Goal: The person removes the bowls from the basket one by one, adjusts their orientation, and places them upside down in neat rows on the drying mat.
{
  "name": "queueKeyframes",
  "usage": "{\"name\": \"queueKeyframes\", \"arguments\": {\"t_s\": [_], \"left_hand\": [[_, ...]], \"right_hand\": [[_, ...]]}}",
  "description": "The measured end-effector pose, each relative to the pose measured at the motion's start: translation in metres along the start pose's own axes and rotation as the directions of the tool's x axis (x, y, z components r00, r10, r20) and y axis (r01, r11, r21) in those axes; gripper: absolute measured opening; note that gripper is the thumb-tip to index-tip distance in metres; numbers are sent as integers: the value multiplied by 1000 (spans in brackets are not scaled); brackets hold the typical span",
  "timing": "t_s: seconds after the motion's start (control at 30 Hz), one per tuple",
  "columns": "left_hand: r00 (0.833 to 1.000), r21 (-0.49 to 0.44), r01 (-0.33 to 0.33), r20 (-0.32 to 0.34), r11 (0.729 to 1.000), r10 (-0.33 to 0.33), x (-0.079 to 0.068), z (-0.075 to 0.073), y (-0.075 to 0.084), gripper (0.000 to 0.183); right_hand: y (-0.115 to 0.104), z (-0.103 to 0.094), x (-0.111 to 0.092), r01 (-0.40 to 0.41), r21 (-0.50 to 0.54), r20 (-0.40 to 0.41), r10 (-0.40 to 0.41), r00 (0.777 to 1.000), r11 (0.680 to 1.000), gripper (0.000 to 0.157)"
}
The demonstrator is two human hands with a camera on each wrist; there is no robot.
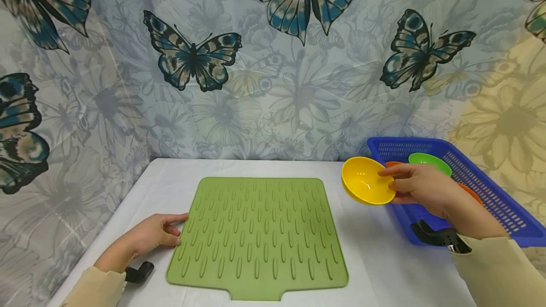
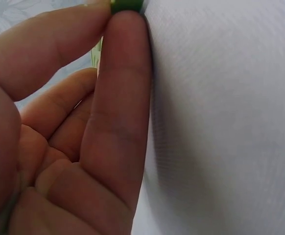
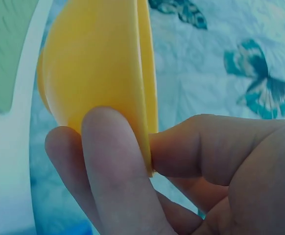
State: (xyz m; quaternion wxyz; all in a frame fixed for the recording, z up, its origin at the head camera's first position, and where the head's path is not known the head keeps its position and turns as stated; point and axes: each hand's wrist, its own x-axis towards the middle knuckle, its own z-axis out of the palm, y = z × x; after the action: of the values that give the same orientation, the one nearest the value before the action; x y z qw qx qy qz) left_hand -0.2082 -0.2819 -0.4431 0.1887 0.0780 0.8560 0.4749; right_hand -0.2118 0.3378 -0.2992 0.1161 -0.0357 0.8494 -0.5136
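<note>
My right hand holds a yellow bowl by its rim, thumb inside and fingers against the outer wall. The bowl is tilted, its hollow side facing me, in the air between the mat and the basket. In the right wrist view the yellow bowl is seen from the side, fingertips on its wall. A green ridged drying mat lies flat on the white table. At the mat's left edge rests my left hand, its extended finger and thumb touching the border. The left wrist view shows fingertips right at the green edge.
A blue perforated basket stands at the right, partly behind my right forearm. It holds a green bowl and orange pieces. Behind the white table hangs a butterfly-patterned cloth.
</note>
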Motion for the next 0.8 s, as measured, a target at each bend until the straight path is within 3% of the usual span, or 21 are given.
{"name": "queueKeyframes", "arguments": {"t_s": [0.23, 0.67, 0.8], "left_hand": [[1000, 30, 10, -13, 1000, -9, -1, 3, 3, 77], [1000, 62, 1, -19, 998, 0, 0, 4, 4, 76], [998, 142, 7, -57, 990, 1, -3, 6, 15, 76]], "right_hand": [[-18, 32, 4, 27, -31, -1, -27, 1000, 999, 41], [-35, 81, 5, 72, 40, 22, -73, 997, 997, 38], [-36, 88, 8, 74, 46, 21, -75, 997, 996, 36]]}}
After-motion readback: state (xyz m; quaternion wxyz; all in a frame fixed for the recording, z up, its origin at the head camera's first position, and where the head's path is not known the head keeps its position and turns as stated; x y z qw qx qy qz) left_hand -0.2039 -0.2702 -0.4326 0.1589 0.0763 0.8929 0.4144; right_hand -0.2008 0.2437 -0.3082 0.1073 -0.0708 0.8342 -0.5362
